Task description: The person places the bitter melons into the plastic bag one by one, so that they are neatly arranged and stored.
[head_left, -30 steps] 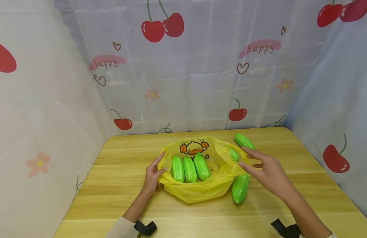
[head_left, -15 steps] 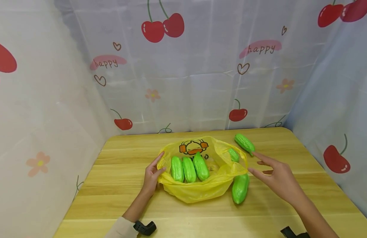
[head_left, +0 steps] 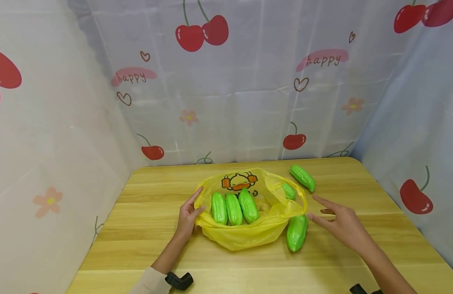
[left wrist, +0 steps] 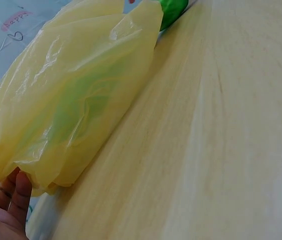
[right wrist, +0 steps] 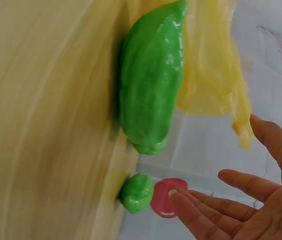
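A yellow plastic bag (head_left: 245,237) with a duck print stands with its mouth spread wide. Three green, ridged cucumber-like vegetables (head_left: 234,209) lie side by side in it. My left hand (head_left: 187,216) grips the bag's left edge, thumb inside the rim; in the left wrist view its fingertips (left wrist: 22,187) press the film. My right hand (head_left: 342,224) hovers just right of the bag's handle, fingers spread and holding nothing. Below the handle lies another green vegetable (head_left: 296,232), large in the right wrist view. Part of one more (head_left: 289,191) shows at the handle loop.
A further green vegetable (head_left: 302,178) lies on the wooden table (head_left: 149,228) behind the bag's right side. White curtains (head_left: 245,102) with cherry prints enclose the table at the back and both sides.
My right hand has let go of the bag's right handle and drawn away to the right, then slightly down. The left hand keeps its grip, and the bag and vegetables stay put.
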{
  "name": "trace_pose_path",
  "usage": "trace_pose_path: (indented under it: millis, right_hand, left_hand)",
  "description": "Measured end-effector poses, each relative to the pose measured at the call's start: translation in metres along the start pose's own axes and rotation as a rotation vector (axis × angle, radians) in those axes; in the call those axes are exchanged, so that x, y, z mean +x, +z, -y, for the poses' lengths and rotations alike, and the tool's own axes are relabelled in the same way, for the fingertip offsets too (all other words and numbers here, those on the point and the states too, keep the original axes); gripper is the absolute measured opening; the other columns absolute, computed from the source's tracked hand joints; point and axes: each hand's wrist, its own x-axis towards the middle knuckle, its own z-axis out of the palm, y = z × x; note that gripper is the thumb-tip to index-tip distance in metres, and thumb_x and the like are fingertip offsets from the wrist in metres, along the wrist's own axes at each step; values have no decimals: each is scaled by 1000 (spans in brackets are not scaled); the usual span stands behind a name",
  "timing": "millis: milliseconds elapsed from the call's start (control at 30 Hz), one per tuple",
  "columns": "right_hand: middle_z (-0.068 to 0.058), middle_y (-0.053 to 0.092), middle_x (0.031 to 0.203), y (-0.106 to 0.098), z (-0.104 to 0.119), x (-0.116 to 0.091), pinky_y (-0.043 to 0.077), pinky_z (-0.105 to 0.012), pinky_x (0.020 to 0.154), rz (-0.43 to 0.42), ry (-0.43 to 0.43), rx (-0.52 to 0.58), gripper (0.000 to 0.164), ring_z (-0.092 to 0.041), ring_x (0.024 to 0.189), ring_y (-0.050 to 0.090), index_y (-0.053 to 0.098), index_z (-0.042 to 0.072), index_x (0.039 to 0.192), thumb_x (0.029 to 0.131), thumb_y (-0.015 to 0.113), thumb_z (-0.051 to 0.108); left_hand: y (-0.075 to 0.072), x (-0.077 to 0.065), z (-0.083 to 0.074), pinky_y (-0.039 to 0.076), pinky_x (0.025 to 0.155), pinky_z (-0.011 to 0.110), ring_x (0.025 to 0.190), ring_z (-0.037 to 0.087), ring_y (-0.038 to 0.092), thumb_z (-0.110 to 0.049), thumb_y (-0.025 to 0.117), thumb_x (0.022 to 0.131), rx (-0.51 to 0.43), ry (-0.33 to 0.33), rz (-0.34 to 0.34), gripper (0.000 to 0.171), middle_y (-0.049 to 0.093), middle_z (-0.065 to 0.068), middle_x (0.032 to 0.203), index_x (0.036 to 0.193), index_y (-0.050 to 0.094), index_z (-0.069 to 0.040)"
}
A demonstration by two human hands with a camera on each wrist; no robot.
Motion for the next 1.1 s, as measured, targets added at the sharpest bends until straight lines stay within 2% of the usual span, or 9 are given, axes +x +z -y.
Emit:
trace_pose_path:
  millis: [233,433,600,767,967,1100]
  right_hand:
    - [-36,51,141,12,-11,-2,59,-53,77,92,63,37,70,-46,108,67,52,-1,146,94,72,42]
    - [-36,52,138,22,-16,0,58,-52,79,121,70,44,75,-47,106,68,52,-2,146,91,73,45]
    - [-37,53,136,29,-17,4,57,-56,83,143,61,34,80,-46,103,69,51,-9,143,90,74,47]
    - [-37,55,134,35,-18,7,57,-54,85,164,82,26,82,-44,102,70,52,-14,139,89,76,47]
    - [-32,65,123,42,-19,8,58,-52,83,165,63,4,77,-40,100,70,59,-13,128,84,80,47]
    - [-25,69,118,44,-19,9,58,-53,83,158,30,4,68,-40,101,70,65,-6,122,83,81,47]
  left_hand:
    - [0,-1,0,25,117,18,154,26,18,3,59,96,1,-1,8,58,37,16,160,152,43,1]
    - [0,-2,0,25,117,18,154,24,19,1,60,96,-6,-8,7,58,36,15,161,152,43,0]
    - [-1,-1,0,25,118,19,154,23,19,1,60,96,-9,2,9,58,37,15,161,152,44,0]
    - [-1,0,2,25,117,18,154,26,18,2,60,96,-10,12,14,58,36,17,161,152,43,1]
    - [-2,0,3,24,117,17,154,26,17,2,60,97,-11,10,17,58,36,16,161,152,43,0]
    - [-1,0,2,24,118,18,154,25,17,2,59,97,-17,10,18,58,36,15,161,152,43,0]
